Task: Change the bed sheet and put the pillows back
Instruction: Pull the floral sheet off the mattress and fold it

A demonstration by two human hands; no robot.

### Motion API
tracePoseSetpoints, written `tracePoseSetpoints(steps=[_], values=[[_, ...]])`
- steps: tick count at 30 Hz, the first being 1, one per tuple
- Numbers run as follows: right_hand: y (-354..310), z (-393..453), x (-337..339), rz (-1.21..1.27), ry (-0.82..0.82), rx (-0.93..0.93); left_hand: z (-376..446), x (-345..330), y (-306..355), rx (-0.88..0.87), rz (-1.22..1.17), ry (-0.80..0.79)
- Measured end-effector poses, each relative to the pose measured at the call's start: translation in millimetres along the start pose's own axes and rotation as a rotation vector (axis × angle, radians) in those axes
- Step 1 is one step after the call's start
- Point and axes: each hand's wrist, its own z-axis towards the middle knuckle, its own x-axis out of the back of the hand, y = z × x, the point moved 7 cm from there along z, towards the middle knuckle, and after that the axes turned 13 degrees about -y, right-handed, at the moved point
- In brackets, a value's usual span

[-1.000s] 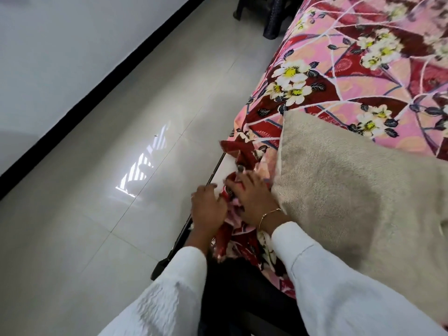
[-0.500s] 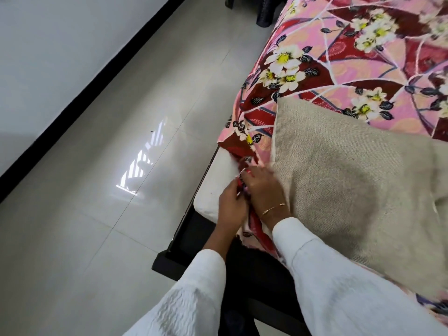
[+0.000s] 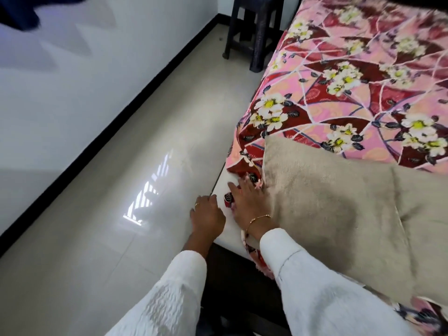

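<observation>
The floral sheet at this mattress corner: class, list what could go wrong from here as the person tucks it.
1. The beige pillow lies on the floral sheet right beside the corner, so pulling may drag it or bunch the fabric.
2. The white mattress corner is still bare; the sheet may slip off again.
3. The left hand sits at the dark bed frame edge, where fingers could get pinched.

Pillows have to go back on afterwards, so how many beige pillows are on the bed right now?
2. One pillow lies by the bed's near corner, beside the right hand; a second pillow adjoins it at the frame's right edge. Others may lie out of view.
</observation>
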Motion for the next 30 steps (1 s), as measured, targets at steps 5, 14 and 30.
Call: tracePoseSetpoints(steps=[5,14,30], values=[[-38,-13,45,0.119,0.073,0.036,-36,81,23,-0.118,0.01,0.157],[-107,0,125,0.187,0.187,-0.071,-56,195,9,-0.285,0.087,0.234],[-167,53,194,0.29,0.355,-0.3,-15,300,-7,-0.576,0.213,0.167]])
